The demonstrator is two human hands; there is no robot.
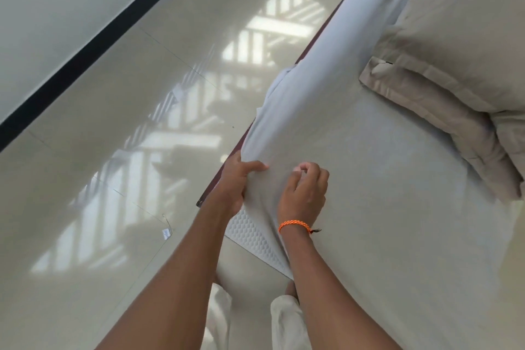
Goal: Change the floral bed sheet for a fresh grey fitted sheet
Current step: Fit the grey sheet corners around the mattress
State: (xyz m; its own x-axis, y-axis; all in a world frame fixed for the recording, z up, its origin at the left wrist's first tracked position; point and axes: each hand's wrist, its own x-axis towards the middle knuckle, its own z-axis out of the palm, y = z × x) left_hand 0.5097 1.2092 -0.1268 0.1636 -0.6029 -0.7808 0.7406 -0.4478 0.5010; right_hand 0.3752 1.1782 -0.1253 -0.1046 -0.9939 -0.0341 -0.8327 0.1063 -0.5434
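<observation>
Glossy cream floor tiles (119, 128) stretch away beyond the grip, beside a bed where a smooth grey fitted sheet (383, 179) covers the mattress top. Just below the grip, a bare quilted white mattress corner (252, 233) shows; far past it lie crumpled beige pillows (443, 88). Left hand (235, 182) pinches the sheet's edge; right hand (304, 193), with a braided orange wristband (294, 225), curls on the fabric beside it, though whether it actually clasps any cloth is unclear.

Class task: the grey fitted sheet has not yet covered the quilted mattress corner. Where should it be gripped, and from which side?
Grip the grey fitted sheet at its loose hem beside the bare mattress corner, probably coming from the floor side, because the edge there is lifted while the rest lies flat.
</observation>
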